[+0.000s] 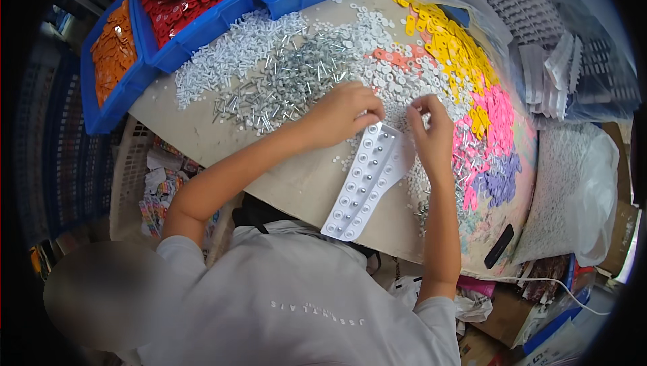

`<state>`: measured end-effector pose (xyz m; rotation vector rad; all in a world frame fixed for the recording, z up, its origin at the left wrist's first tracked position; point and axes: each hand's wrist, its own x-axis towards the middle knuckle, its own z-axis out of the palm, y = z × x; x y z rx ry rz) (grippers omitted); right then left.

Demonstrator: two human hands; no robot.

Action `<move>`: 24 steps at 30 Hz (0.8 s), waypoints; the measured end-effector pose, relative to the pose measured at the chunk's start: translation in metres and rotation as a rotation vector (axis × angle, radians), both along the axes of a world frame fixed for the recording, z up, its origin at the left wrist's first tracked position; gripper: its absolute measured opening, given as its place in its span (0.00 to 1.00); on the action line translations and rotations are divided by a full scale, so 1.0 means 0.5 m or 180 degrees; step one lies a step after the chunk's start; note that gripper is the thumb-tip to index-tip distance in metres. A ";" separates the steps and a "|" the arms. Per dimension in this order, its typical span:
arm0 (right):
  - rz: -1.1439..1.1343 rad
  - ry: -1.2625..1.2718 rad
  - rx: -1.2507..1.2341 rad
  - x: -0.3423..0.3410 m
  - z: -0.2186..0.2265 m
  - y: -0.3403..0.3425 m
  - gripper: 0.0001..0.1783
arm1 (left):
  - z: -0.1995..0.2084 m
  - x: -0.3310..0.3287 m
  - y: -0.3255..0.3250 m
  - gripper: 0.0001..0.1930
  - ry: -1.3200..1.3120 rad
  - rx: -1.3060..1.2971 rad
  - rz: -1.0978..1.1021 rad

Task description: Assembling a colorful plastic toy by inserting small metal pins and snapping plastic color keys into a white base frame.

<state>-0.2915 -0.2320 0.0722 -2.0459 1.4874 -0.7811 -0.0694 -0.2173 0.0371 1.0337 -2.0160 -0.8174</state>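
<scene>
The left hand's (345, 112) fingers bend close together at the top end of the white tray (364, 183); the right hand's (435, 128) curl just beside it, any pinch impossible to tell. Under the tray is the tabletop (286, 176), beyond it silver rivets (293, 77), rightward pink tabs (499, 120).

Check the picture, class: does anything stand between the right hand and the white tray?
Nothing visible does. The right hand is just beside the upper right of the white tray, with no upright object between them. Loose white pieces lie on the table beyond the tray.
</scene>
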 end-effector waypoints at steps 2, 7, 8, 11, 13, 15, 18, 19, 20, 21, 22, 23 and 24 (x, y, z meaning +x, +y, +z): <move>-0.0203 -0.0158 0.0392 -0.020 0.021 0.040 0.05 | -0.001 -0.004 0.016 0.05 -0.0017 0.0027 -0.0056; -0.0092 -0.0144 0.0477 -0.056 -0.003 0.104 0.06 | -0.022 -0.022 0.027 0.04 0.0074 -0.0073 -0.0065; -0.0196 -0.0279 0.0586 -0.049 -0.007 0.113 0.05 | -0.026 -0.024 0.026 0.03 0.0033 -0.0036 -0.0055; -0.0307 -0.0283 0.0471 -0.039 -0.025 0.123 0.04 | -0.039 -0.030 0.028 0.04 -0.0049 -0.0023 -0.0032; -0.0320 -0.0194 0.0327 -0.031 -0.032 0.125 0.03 | -0.038 -0.032 0.030 0.04 -0.0097 -0.0046 -0.0016; -0.0332 -0.0110 0.0183 -0.026 -0.040 0.127 0.03 | -0.033 -0.036 0.034 0.04 -0.0058 0.0154 0.0163; -0.0504 -0.0195 0.0179 -0.025 -0.054 0.135 0.03 | -0.018 -0.041 0.041 0.04 0.0133 0.0418 0.0346; -0.0551 -0.0098 0.0015 -0.024 -0.059 0.137 0.04 | -0.018 -0.040 0.042 0.04 0.0133 0.0418 0.0348; -0.0597 -0.0001 -0.0149 -0.024 -0.062 0.139 0.05 | -0.018 -0.039 0.042 0.04 0.0083 0.0394 0.0335; -0.0596 0.0000 -0.0149 -0.023 -0.067 0.142 0.05 | -0.019 -0.038 0.042 0.05 0.0034 0.0370 0.0322; -0.0489 0.0216 -0.0440 -0.021 -0.070 0.144 0.04 | -0.027 -0.036 0.041 0.05 0.0036 0.0369 0.0324; -0.0381 0.0431 -0.0730 -0.020 -0.072 0.145 0.04 | -0.041 -0.034 0.041 0.06 -0.0275 -0.0389 0.0285; -0.0379 0.0434 -0.0731 -0.018 -0.071 0.146 0.04 | -0.049 -0.032 0.041 0.06 -0.0585 -0.1148 0.0243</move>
